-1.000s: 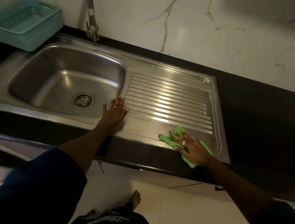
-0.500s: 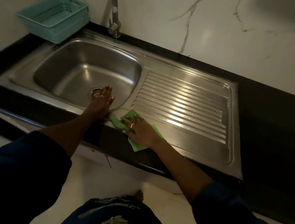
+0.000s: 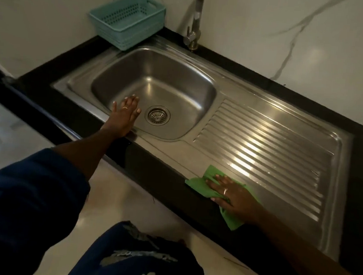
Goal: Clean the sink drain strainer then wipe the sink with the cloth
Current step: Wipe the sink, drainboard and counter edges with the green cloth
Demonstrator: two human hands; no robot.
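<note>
1. The right hand [image 3: 234, 199] presses flat, fingers straight, on the green cloth [image 3: 202, 184] at the stainless steel sink's [image 3: 262, 157] front edge on the black counter [image 3: 151, 167].
2. The left hand [image 3: 123, 117], fingers straight and together, rests on the basin rim beside the round metal drain strainer [image 3: 158, 115].

Open: drainboard [image 3: 274, 149] toward far right, basin [image 3: 159, 80] around strainer [image 3: 158, 115]. Blocked: near-left basin rim by left hand [image 3: 123, 119]; near drainboard edge by right hand [image 3: 234, 194] on cloth [image 3: 202, 185]. Far edge: tap [image 3: 195, 24], basket [image 3: 137, 30].
</note>
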